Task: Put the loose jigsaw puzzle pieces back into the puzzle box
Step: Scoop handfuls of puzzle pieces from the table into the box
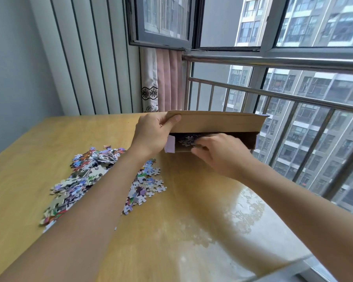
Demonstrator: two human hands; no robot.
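Observation:
A brown cardboard puzzle box (216, 124) lies on its side at the far edge of the wooden table (181, 220), its open mouth facing me. My left hand (153, 135) grips the box's left end and lifted top flap, thumb over the flap's edge. My right hand (222, 153) reaches into the mouth of the box, its fingers curled at the opening over several pieces (186, 141) that lie inside; whether it holds any is hidden. A heap of loose colourful puzzle pieces (86, 180) is spread on the table to the left, partly under my left forearm.
A steel railing (273, 94) and large windows run close behind and to the right of the box. A pink curtain (167, 80) hangs at the corner. The table's right edge lies near the window, with glare on the surface there.

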